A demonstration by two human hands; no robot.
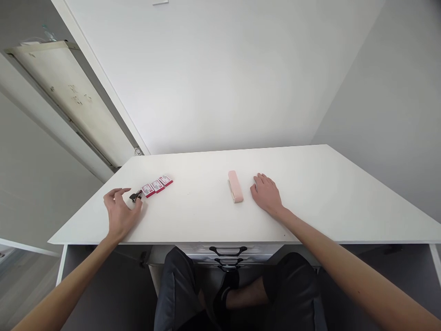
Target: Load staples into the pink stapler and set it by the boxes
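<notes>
A white table (310, 202) stretches in front of me. My left hand (119, 212) rests near its left front edge, fingers curled loosely and apart, the thumb touching a small black clip-like object (135, 196). Just beyond that lie three small red-and-white boxes (157, 185) in a row. My right hand (266, 193) lies flat on the table, fingers stretched out, holding nothing. A pink stapler (235, 186) lies just to its left, a small gap between them.
White walls stand behind and to the right of the table. A drawer unit with black handles (228, 251) sits under the table in front of my knees. A pale board (69, 99) leans at the far left.
</notes>
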